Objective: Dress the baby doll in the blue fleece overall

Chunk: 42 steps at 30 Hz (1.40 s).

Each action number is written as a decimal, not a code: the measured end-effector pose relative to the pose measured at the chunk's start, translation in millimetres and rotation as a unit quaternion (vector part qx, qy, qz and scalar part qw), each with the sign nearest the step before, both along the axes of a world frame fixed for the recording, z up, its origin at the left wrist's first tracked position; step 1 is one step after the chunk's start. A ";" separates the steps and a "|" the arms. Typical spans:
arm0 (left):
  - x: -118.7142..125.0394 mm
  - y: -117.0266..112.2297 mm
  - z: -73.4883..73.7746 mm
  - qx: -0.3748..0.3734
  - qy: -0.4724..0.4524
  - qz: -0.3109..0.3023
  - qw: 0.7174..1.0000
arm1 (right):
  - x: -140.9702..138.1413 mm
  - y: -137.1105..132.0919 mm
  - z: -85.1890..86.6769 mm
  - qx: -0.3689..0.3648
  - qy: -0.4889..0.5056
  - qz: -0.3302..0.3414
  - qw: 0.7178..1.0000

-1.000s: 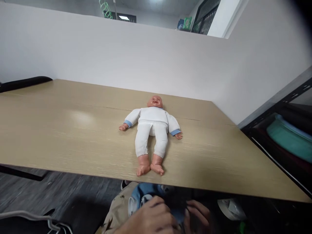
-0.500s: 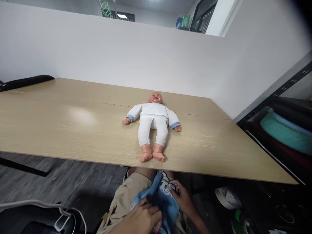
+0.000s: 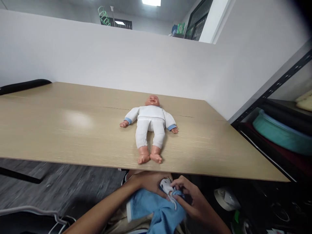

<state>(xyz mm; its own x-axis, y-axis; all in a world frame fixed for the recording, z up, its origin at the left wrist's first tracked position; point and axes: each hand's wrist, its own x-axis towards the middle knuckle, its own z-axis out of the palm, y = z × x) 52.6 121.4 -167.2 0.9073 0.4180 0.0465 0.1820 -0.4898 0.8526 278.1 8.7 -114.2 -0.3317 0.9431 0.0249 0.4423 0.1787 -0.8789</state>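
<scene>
A baby doll [image 3: 149,125] in white clothes with blue cuffs lies on its back on the wooden table [image 3: 73,130], feet toward me near the front edge. Below that edge, over my lap, both hands hold a blue and white piece of cloth [image 3: 156,208]. My left hand [image 3: 146,183] grips its top from the left with fingers curled. My right hand [image 3: 188,196] pinches the white part of the cloth from the right. Both hands sit just under the doll's feet, apart from the doll.
A white partition wall [image 3: 97,55] stands behind the table. A black metal shelf [image 3: 273,91] at the right holds a teal basin [image 3: 280,135]. Cables [image 3: 36,213] lie on the dark floor at lower left. A black chair back [image 3: 24,84] shows at far left.
My hands have risen with the blue cloth toward the table's front edge. The left hand has moved from the cloth's lower part to its top. The doll has not moved.
</scene>
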 end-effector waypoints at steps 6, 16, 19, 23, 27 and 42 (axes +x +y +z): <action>-39.7 -36.4 30.9 0.111 0.015 0.035 0.993 | 12.4 -6.7 4.7 -0.042 -0.133 0.042 0.989; -81.1 -58.9 146.2 0.098 -0.105 0.172 0.974 | -28.2 25.3 62.6 0.205 0.009 0.181 0.962; -81.0 -46.1 173.7 0.081 -0.140 0.205 0.965 | -38.5 36.8 93.7 0.081 0.016 0.232 0.969; -92.6 -9.6 201.7 0.031 -0.014 0.170 0.985 | -28.6 53.0 126.5 0.051 0.053 0.156 0.985; -97.5 37.0 208.6 -0.022 -0.087 0.079 0.993 | -14.6 88.7 137.6 0.029 0.127 0.063 0.990; -93.8 127.6 226.3 -0.131 -0.042 0.000 0.991 | -29.1 190.5 140.2 -0.129 0.171 0.159 0.964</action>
